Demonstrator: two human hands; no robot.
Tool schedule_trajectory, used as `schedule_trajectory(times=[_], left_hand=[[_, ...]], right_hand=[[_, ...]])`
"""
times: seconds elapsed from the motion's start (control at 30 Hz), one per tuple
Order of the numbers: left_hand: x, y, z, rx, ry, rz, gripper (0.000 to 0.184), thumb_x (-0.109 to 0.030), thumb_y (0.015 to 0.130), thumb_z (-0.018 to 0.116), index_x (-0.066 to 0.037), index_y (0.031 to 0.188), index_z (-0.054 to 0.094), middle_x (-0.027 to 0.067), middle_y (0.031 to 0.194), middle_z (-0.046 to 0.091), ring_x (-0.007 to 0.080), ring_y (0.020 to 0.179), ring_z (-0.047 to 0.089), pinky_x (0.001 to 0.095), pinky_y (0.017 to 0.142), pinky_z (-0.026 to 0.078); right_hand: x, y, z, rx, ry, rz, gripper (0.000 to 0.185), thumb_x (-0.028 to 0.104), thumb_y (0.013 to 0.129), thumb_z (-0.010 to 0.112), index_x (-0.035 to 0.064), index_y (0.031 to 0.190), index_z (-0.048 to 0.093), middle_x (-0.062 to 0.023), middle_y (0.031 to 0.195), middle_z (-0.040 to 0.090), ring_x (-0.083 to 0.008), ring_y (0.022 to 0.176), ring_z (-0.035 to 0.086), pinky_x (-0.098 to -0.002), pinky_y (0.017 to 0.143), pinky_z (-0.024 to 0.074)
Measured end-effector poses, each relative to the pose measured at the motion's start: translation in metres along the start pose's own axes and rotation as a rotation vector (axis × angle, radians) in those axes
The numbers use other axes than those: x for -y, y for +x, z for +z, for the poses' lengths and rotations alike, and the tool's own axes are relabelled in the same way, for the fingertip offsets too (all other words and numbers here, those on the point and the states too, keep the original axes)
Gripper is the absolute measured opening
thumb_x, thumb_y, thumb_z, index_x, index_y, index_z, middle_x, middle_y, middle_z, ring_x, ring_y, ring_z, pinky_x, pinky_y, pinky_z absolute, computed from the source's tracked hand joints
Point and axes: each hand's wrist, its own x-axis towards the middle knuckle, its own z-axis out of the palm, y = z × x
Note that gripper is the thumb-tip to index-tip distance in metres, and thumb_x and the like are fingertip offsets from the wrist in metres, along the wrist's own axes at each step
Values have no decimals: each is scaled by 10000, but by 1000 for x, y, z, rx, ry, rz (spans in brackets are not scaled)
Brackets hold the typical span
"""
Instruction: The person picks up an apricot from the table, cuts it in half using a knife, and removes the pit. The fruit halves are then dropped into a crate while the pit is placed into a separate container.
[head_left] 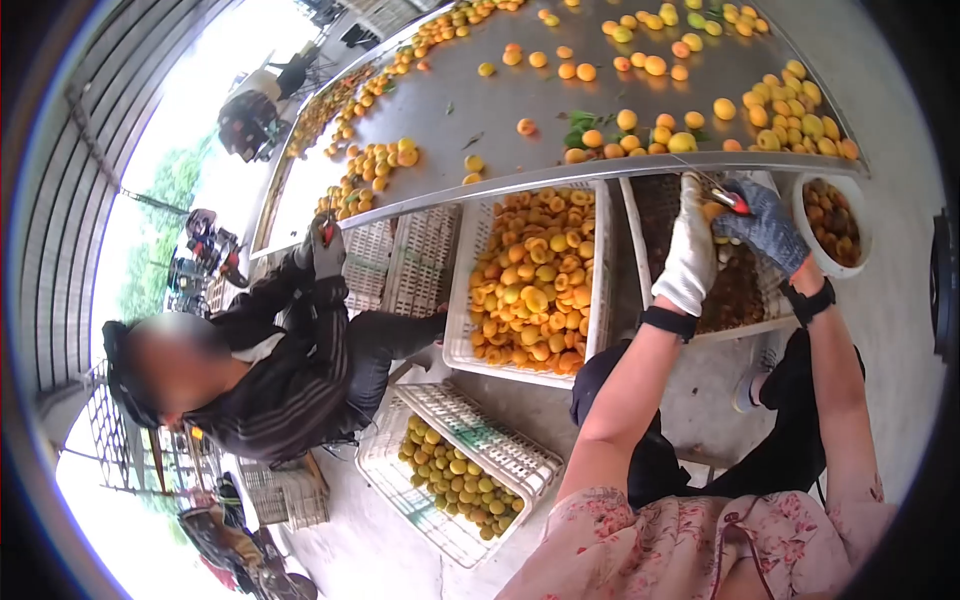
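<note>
At the grey metal table (455, 130), an orange fruit (712, 210) is being gripped by the white-gloved left hand (690, 250). Apparently for close control, a red-handled tool (738, 203) is being clasped by the grey-gloved right hand (768, 228).

Our left hand (688, 255) wore white, our right hand (762, 225) mottled grey. We saw orange and yellow apricots (655, 66), a silver-grey desk (430, 130), a white crate (604, 235); our pink top (640, 550) had red florals.
</note>
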Motion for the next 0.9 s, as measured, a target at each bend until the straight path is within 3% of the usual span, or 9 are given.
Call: schedule_trajectory(times=[0.13,0.23,0.37,0.43,0.5,0.53,0.63,0.77,0.9], left_hand=[[-6,-9,-1,99,50,10,518,-610,903,321,-138,909,534,24,634,567,111,406,464,218,323,301],[-9,-9,2,54,5,-3,493,-597,901,350,-135,912,522,38,606,563,123,377,451,220,320,311],[-23,-14,-4,16,-61,31,501,-584,909,346,-117,863,520,75,604,585,136,368,478,230,305,337],[-32,-14,-8,-6,-180,85,497,-556,921,346,-102,850,537,84,618,597,138,364,486,233,288,339],[-27,-9,-19,15,-239,78,490,-529,922,370,-79,869,558,90,647,605,143,399,502,226,319,346],[-29,-9,-23,71,-236,51,491,-514,920,387,-56,882,562,98,657,603,146,422,507,222,348,352],[-30,-14,-17,244,-236,-19,458,-454,936,381,-34,892,558,106,691,596,158,434,506,221,344,338],[-31,-15,-21,239,-114,110,493,-451,943,366,-3,899,567,133,723,582,169,419,487,228,335,338],[-28,-14,-23,176,-86,45,521,-474,946,350,-2,900,566,176,694,593,193,407,504,221,320,338]], right_hand=[[-6,-3,1,-14,115,127,432,176,737,744,10,1098,576,-83,966,636,-165,883,582,-292,808,454],[0,-2,4,-13,413,179,304,168,819,684,14,1069,606,-19,963,620,-92,869,556,-254,801,452],[-12,5,13,-35,445,211,329,140,837,656,25,1134,575,-19,957,624,-77,847,566,-236,739,470],[-11,6,10,-141,1358,383,254,159,869,604,67,1103,566,15,816,595,-59,697,554,-223,578,450],[5,13,0,-16,1528,227,128,176,894,544,113,1005,545,42,676,495,-57,534,462,-225,450,357],[18,16,-1,-113,1555,249,67,207,903,517,144,881,508,46,618,401,-73,457,363,-226,429,304],[26,21,1,-194,1613,92,124,221,913,493,146,820,461,30,624,415,-87,463,392,-251,427,342],[50,23,-1,-317,1535,165,199,242,913,507,127,757,460,38,554,371,-92,404,356,-243,388,316],[56,26,-2,-347,1521,147,212,235,910,517,128,743,442,39,583,376,-84,425,354,-234,413,305]])
